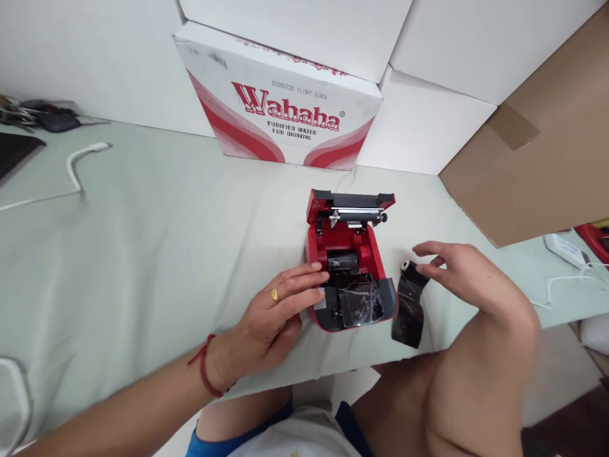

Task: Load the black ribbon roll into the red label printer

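A small red and black label printer (311, 244) stands on the cloth with its lid (354, 202) raised. Inside lies a roll of dark glossy film (342, 261), and a loose, creased length of it (364, 304) drapes over the black front. My left hand (273, 311) rests its outstretched fingers on the printer's left edge, beside a small pale tab (320, 298). To the printer's right, a second dark film roll (413, 274) with a white core lies partly unrolled on the cloth. My right hand (450, 270) is at this roll, fingers apart, a fingertip seemingly touching its top.
Behind the printer a Wahaha water carton (285, 108) leans against white boxes (419, 124). A brown cardboard box (537, 139) is at right. White cables (71, 168) lie at left, near a dark flat object (16, 155) and keys (28, 114). A white device (566, 251) sits far right.
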The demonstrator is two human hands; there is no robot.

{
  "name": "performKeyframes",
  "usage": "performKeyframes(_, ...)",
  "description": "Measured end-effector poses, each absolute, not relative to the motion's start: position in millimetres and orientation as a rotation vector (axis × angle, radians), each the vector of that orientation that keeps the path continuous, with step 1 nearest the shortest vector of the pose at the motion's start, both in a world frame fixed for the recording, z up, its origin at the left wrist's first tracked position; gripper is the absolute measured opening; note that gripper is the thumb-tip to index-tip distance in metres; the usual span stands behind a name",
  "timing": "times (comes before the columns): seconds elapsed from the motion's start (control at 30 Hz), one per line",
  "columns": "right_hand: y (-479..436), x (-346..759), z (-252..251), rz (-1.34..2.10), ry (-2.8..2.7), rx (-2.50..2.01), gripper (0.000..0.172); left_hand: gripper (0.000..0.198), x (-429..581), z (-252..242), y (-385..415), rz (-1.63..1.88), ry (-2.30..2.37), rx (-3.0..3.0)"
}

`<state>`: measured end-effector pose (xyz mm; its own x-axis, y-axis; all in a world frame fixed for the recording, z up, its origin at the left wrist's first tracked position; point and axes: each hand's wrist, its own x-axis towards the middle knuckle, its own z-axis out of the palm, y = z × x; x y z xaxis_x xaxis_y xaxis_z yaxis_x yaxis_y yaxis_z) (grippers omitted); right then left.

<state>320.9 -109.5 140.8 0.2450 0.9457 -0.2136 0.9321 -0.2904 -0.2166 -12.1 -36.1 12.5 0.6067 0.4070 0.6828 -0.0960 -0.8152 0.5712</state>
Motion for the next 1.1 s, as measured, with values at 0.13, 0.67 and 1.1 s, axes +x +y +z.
performKeyframes(0.13,-91.0,345.8,113.2,0.854,-1.818,-2.592,0.045,0.056,-11.8,20.4,-44.6,1.208,0.268,2.24)
performKeyframes(0.67,-110.7,259.1,157.8,0.779,-2.387,-1.66,0.056,0.047,-3.5,19.0,-52.6,1.195,0.278,2.436)
performKeyframes(1.1,-91.6,235.3,142.4,0.663,-1.67,-1.584,0.021,0.057,-10.6,22.6,-50.1,1.263,0.349,2.313)
